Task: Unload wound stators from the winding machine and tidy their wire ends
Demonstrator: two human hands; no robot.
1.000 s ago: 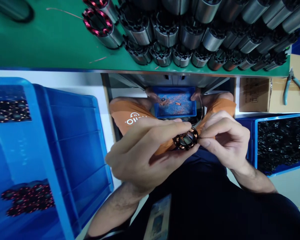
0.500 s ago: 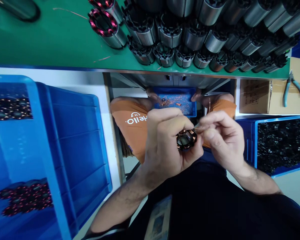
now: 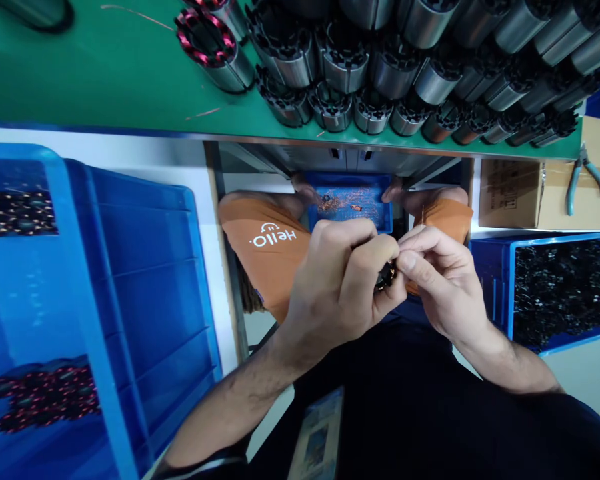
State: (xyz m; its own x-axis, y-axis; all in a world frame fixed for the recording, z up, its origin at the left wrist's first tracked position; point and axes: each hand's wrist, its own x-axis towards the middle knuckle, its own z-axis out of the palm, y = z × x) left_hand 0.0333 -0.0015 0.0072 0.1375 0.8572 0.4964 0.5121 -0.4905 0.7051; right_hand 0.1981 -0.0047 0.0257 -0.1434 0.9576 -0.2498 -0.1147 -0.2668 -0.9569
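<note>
My left hand (image 3: 337,277) is wrapped round a small motor stator (image 3: 386,275) with a black slotted end and copper windings. Most of the stator is hidden behind the fingers. Close against its right side, my right hand (image 3: 437,273) is closed in a pinch of thumb and forefinger. A thin copper wire (image 3: 423,215) rises from that hand over the orange shorts. What lies right between the pinching fingertips is too small to see clearly.
Rows of stators (image 3: 345,63) stand on the green bench (image 3: 105,80). Blue crates (image 3: 155,253) with wound stators are at left. Pliers (image 3: 585,175) rest on a cardboard box (image 3: 510,193), above a crate of black parts (image 3: 565,293). A blue tray (image 3: 373,190) with wire scraps is below.
My left hand has turned and shifted slightly right, covering more of the stator. My right fingertips have closed in against it. Less of the wire shows now.
</note>
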